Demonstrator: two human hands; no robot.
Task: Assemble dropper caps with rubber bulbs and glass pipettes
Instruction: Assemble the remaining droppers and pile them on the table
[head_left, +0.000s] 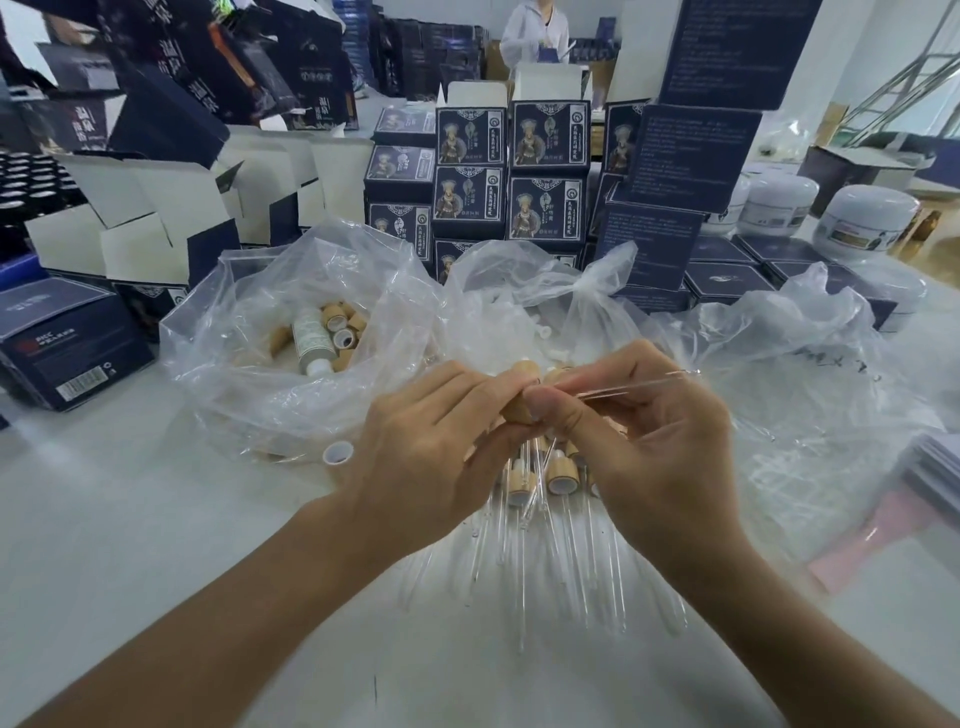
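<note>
Now, hands: your left hand and right hand meet just above the tabletop, fingertips touching.
Left hand: your fingers curl round a bamboo dropper cap, the thumb underneath it.
Right hand: your thumb and forefinger pinch one end of a glass pipette, which runs out to the right, nearly level; its pinched end sits right at the cap.
Finished pieces: below your hands, a heap of assembled droppers lies on the tabletop, bamboo collars toward the bags, glass tips toward you.
Loose part: one white-lined cap lies alone, just left of your left wrist.
Left bag: a clear plastic bag holds more bamboo caps and a small labelled bottle.
Middle bag: a second clear bag holds white pieces, too veiled to name.
Background: navy printed cartons stand stacked behind the bags, white cream jars at far right.
</note>
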